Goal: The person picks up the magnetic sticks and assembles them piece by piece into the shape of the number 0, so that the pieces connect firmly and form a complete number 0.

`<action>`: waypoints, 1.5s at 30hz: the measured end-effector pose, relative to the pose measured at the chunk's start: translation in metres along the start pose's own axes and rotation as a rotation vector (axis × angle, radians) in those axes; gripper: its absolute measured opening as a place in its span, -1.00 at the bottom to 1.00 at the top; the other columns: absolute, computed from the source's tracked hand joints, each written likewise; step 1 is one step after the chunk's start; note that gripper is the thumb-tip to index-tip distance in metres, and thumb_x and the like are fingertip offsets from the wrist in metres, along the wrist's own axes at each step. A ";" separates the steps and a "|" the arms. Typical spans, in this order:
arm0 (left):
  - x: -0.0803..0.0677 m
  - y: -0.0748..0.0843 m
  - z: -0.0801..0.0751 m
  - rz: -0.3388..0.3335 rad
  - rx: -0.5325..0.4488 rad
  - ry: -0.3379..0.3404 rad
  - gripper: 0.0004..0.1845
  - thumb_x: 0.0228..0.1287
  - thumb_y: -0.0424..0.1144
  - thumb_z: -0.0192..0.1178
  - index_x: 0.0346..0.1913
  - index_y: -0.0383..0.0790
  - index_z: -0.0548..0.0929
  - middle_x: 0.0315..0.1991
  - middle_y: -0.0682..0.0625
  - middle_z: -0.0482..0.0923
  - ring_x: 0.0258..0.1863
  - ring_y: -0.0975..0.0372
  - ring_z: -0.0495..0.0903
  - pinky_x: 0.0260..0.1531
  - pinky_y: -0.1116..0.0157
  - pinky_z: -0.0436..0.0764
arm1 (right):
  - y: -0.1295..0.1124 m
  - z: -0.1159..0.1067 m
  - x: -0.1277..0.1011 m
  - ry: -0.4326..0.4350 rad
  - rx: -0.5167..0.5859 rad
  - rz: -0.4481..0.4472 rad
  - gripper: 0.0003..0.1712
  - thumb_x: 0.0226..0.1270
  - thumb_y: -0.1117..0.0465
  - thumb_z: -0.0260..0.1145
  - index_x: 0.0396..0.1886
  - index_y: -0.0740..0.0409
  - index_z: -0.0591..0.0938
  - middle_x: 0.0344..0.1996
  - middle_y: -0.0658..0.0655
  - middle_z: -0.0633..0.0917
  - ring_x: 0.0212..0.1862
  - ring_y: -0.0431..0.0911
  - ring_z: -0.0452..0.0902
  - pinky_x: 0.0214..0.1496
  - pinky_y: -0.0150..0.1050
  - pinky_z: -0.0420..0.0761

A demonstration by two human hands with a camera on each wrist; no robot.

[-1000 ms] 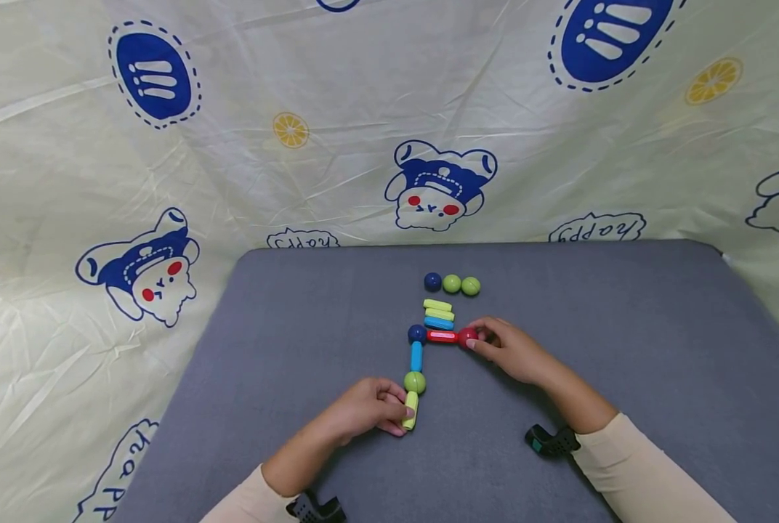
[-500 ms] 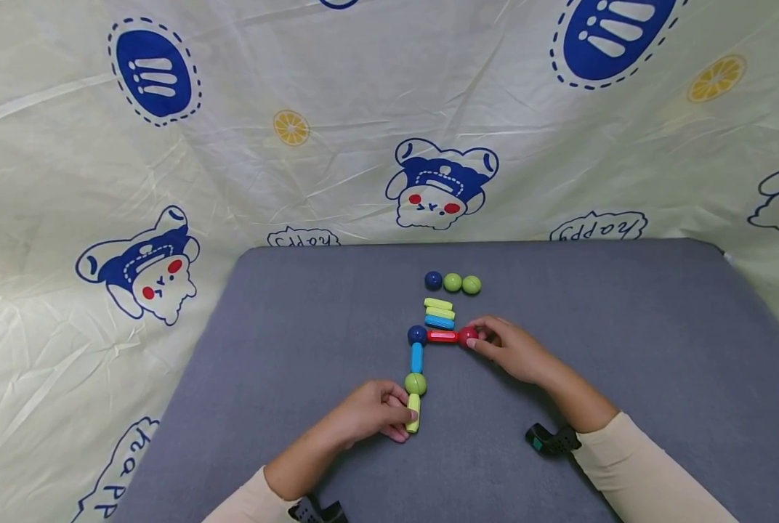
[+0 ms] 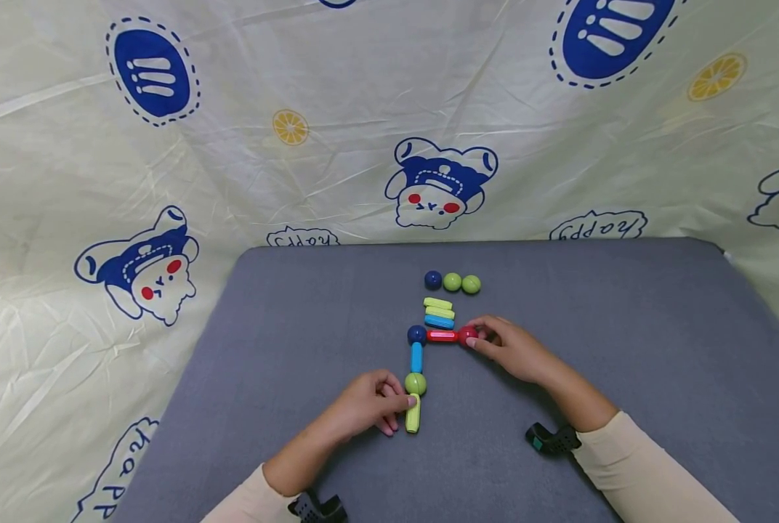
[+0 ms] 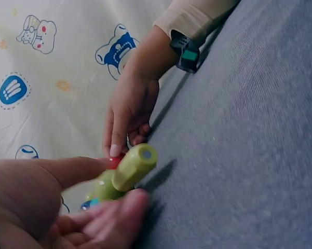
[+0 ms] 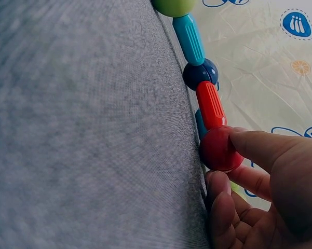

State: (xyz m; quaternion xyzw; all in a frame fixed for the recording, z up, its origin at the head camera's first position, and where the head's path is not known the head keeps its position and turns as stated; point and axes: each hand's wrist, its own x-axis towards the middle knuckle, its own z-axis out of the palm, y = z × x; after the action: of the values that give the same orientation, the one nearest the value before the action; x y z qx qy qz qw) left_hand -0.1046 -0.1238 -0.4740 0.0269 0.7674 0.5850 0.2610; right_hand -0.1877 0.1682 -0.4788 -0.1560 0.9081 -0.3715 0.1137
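Observation:
A chain of toy pieces lies on the grey mat: a red ball, a red rod, a dark blue ball, a blue rod, a green ball and a yellow-green rod. My right hand pinches the red ball between thumb and fingers. My left hand holds the yellow-green rod near its joint with the green ball, thumb on one side and fingers on the other.
Behind the chain lie two yellow-green rods and a blue rod side by side, then a dark blue ball and two green balls. A printed cloth surrounds the mat.
My left hand has slid up the yellow-green rod towards the green ball, and the rod now lies straighter. The right hand has stayed on the red ball.

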 end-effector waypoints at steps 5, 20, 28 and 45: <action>0.006 -0.005 -0.002 0.168 0.099 0.113 -0.63 0.27 -0.12 0.42 0.01 -0.23 0.58 -0.18 -0.08 0.57 -0.31 0.21 0.58 -0.42 0.31 0.67 | 0.000 0.001 0.001 0.002 -0.001 0.000 -0.56 0.50 -0.02 0.27 0.24 0.06 0.58 -0.15 0.10 0.58 -0.21 -0.10 0.46 -0.20 -0.23 0.46; 0.010 -0.011 0.001 0.295 0.290 0.148 -0.73 0.39 -0.04 0.30 0.10 0.11 0.74 -0.10 0.07 0.58 -0.12 0.31 0.53 -0.24 0.42 0.54 | 0.000 0.004 -0.001 0.021 0.005 -0.002 -0.56 0.49 0.00 0.28 0.24 0.07 0.59 -0.16 0.10 0.59 -0.24 -0.10 0.45 -0.22 -0.24 0.46; 0.011 -0.013 0.001 0.287 0.266 0.161 -0.76 0.38 -0.05 0.31 0.06 0.14 0.75 -0.09 0.07 0.60 -0.13 0.30 0.52 -0.26 0.42 0.54 | 0.001 -0.003 0.003 0.004 0.141 0.038 -0.50 0.50 0.04 0.27 0.32 0.16 0.52 -0.17 0.16 0.60 -0.34 -0.09 0.52 -0.35 -0.24 0.57; 0.013 -0.014 0.003 0.291 0.234 0.154 -0.76 0.38 -0.06 0.31 0.06 0.12 0.75 -0.12 0.05 0.61 -0.17 0.31 0.52 -0.28 0.42 0.53 | 0.012 -0.030 0.034 0.163 0.149 0.093 -0.41 0.48 0.03 0.30 0.38 0.20 0.45 0.18 0.35 0.50 -0.07 0.09 0.64 -0.26 -0.23 0.62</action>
State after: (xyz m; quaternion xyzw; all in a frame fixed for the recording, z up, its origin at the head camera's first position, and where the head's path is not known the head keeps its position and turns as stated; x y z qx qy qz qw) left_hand -0.1111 -0.1212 -0.4922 0.1228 0.8359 0.5236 0.1095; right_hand -0.2316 0.1832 -0.4691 -0.0742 0.8905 -0.4438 0.0677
